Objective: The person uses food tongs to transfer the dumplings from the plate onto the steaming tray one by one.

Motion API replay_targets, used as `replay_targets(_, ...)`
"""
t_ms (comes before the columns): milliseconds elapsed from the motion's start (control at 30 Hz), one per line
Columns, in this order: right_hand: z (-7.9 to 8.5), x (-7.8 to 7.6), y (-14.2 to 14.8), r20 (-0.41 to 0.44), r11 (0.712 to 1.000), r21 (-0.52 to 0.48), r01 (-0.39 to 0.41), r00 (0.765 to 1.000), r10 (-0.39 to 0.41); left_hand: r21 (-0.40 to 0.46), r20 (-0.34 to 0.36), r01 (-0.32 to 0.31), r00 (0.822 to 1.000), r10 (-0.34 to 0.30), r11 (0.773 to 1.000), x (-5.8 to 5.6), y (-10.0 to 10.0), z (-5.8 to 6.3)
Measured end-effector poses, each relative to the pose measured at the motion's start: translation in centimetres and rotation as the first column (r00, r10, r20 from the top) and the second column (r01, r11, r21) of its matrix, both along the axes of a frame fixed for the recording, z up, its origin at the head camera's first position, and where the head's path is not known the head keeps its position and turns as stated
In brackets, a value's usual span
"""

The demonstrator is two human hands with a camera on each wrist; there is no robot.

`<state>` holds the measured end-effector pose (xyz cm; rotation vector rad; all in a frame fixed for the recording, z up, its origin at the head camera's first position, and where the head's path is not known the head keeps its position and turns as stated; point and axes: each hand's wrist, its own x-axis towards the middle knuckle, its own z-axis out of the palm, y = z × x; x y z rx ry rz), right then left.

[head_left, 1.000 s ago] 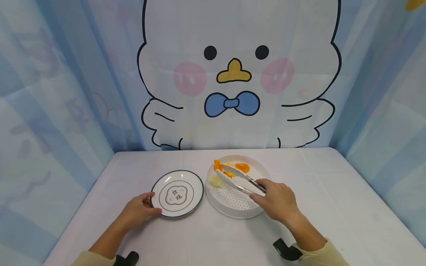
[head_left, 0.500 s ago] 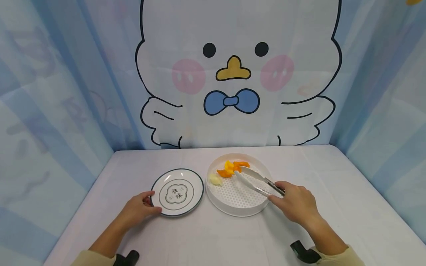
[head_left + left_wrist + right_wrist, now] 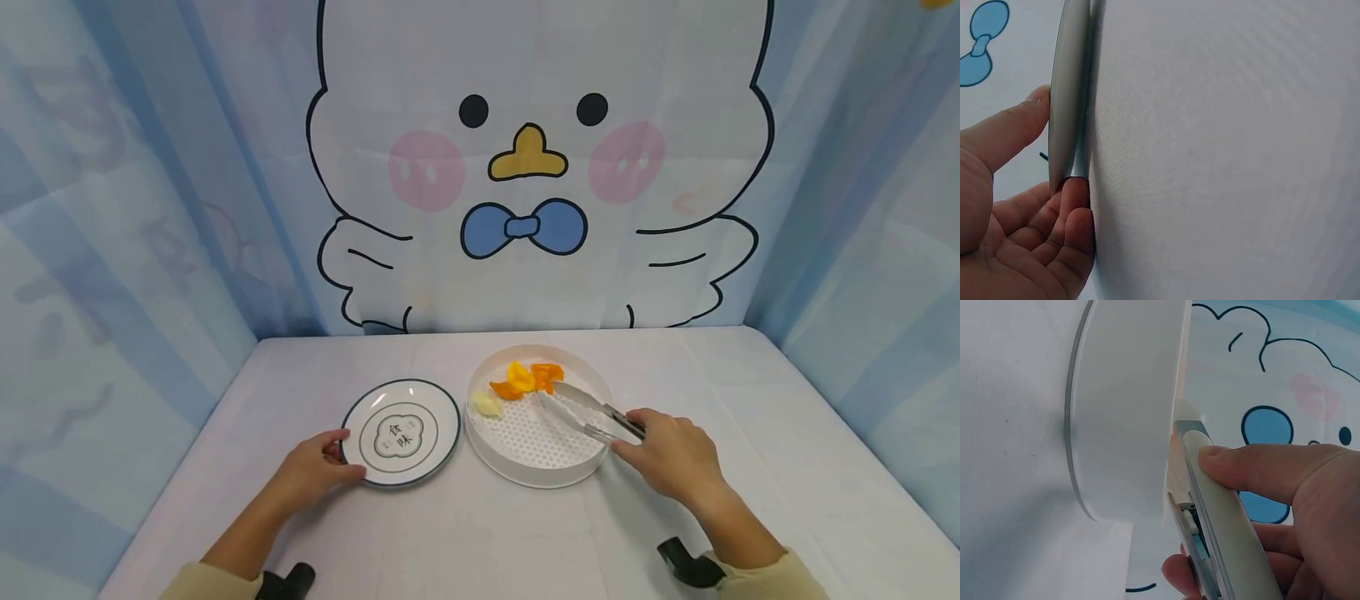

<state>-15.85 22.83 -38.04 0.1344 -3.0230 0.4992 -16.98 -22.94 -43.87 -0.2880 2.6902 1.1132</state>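
My left hand (image 3: 318, 472) holds the left rim of a white plate (image 3: 437, 433) with a dark edge and printed characters. In the left wrist view, the thumb presses the plate's edge (image 3: 1066, 94) and curled fingers lie at its underside. My right hand (image 3: 671, 456) grips a pair of tongs (image 3: 626, 422) with metal handles and pale tips, reaching over a round white perforated tray (image 3: 540, 479). Orange pieces (image 3: 547, 373) lie by the spread tips; whether one is between them I cannot tell. Beside them sit a yellow piece (image 3: 519, 377), another orange piece (image 3: 506, 390) and a pale yellow piece (image 3: 487, 405).
Plate and tray stand almost side by side on a white-covered table (image 3: 480, 542). A cloth backdrop (image 3: 525, 292) with a cartoon chick hangs behind the table's far edge, and blue cloth sides (image 3: 112, 292) flank it.
My right hand and the tongs have moved right. An orange piece at the tongs' tips on the tray's left now lies farther right among the others. My left hand stays at the plate.
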Motion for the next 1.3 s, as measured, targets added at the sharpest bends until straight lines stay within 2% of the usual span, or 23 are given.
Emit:
replay_targets(333, 0.1, -0.3, 0.0, 0.025, 1.0, 0.018, -0.006, 1.0, 0.006, -0.002, -0.002, -0.003, 1.0, 0.003, 1.0, 0.1, 0.1, 0.2)
replay_targets(833, 0.3, -0.3, 0.0, 0.011, 1.0, 0.014, 0.0, 1.0, 0.0, -0.001, -0.017, 0.0, 1.0, 0.0, 1.0, 0.1, 0.1, 0.1)
replay_targets(1067, 0.1, -0.1, -0.3, -0.017, 0.996, -0.084, -0.029, 0.999, 0.027, -0.005, -0.014, 0.0, 1.0, 0.0, 1.0, 0.1, 0.1, 0.1)
replay_targets(1300, -0.1, 0.4, -1.2, -0.094, 0.976, -0.203, -0.085, 0.993, 0.066, -0.011, -0.007, 0.003, 1.0, -0.003, 1.0, 0.1, 0.1, 0.1)
